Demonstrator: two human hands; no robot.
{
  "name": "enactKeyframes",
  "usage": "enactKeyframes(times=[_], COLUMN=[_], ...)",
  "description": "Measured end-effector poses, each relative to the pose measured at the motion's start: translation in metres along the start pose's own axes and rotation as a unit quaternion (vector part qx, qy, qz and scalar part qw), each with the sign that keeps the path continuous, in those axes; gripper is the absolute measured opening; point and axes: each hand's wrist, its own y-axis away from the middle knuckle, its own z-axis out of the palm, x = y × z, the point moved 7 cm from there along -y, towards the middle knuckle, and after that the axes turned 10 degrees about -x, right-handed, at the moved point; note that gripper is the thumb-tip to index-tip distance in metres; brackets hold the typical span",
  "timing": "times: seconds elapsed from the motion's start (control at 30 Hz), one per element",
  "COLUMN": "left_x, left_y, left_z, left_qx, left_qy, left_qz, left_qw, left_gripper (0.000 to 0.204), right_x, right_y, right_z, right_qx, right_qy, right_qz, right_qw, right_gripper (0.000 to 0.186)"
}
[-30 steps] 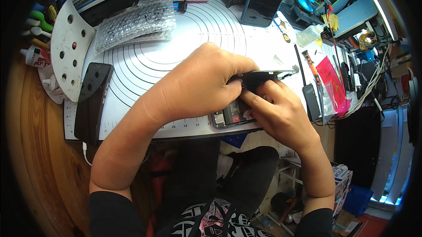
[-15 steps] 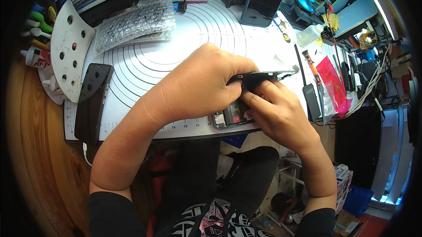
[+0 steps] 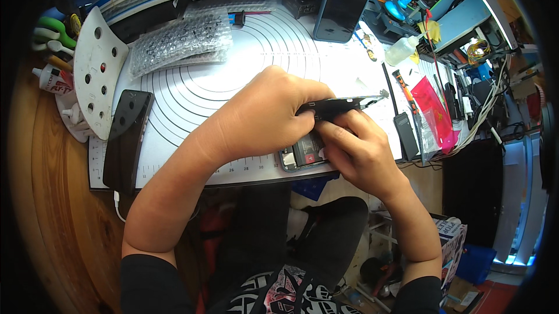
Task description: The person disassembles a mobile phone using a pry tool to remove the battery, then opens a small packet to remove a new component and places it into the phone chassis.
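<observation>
My left hand (image 3: 276, 107) is closed, thumb and fingers pinching the left end of a detached phone screen (image 3: 338, 105). The screen stands tilted up on edge above an opened phone body (image 3: 300, 158), whose battery and inner parts show. That body lies by the mat's front edge. My right hand (image 3: 367, 148) is closed with its fingers curled beneath the screen, over the phone's inside. Whatever the right fingertips press or hold is hidden by the hand and the screen.
A black phone (image 3: 128, 139) lies at left beside a white perforated holder (image 3: 99, 75). Bubble-wrapped packets (image 3: 180, 43) lie behind my left arm. A blue-edged phone (image 3: 345, 5) stands upright at the back. Right of it are a bottle (image 3: 402, 50), a screwdriver (image 3: 404, 90) and a pink sheet (image 3: 434, 110).
The whole view has shifted slightly. Both hands keep nearly the same pose, with the left still pinching the screen and the right fingers beneath it.
</observation>
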Motion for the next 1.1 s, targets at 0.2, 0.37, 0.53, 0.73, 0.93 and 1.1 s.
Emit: enactKeyframes(times=[0.2,0.37,0.53,0.73,0.93,1.1], left_x=[-0.001,-0.001,-0.001,-0.001,0.001,0.004], left_y=[0.0,0.0,0.0,0.001,0.001,-0.001], left_z=[0.0,0.0,0.0,0.001,0.002,0.001], left_qx=[-0.004,-0.005,-0.003,0.001,0.0,-0.01], left_qy=[0.008,0.012,0.012,0.004,-0.009,0.002], left_qz=[-0.011,-0.012,-0.015,-0.008,-0.002,-0.016], left_qw=[1.0,1.0,1.0,1.0,1.0,1.0], left_gripper=[0.036,0.037,0.037,0.037,0.036,0.036], right_x=[-0.001,-0.009,-0.01,-0.006,-0.008,-0.008], right_y=[-0.001,-0.005,-0.008,-0.006,-0.005,-0.004], right_z=[0.0,-0.001,-0.003,-0.003,-0.001,-0.002], right_qx=[-0.025,-0.067,-0.071,-0.049,-0.056,-0.027], right_qy=[-0.006,0.038,0.041,0.02,0.034,0.023], right_qz=[0.024,0.008,0.003,0.005,0.014,0.013], right_qw=[0.999,0.997,0.997,0.999,0.998,0.999], right_gripper=[0.039,0.04,0.039,0.038,0.038,0.037])
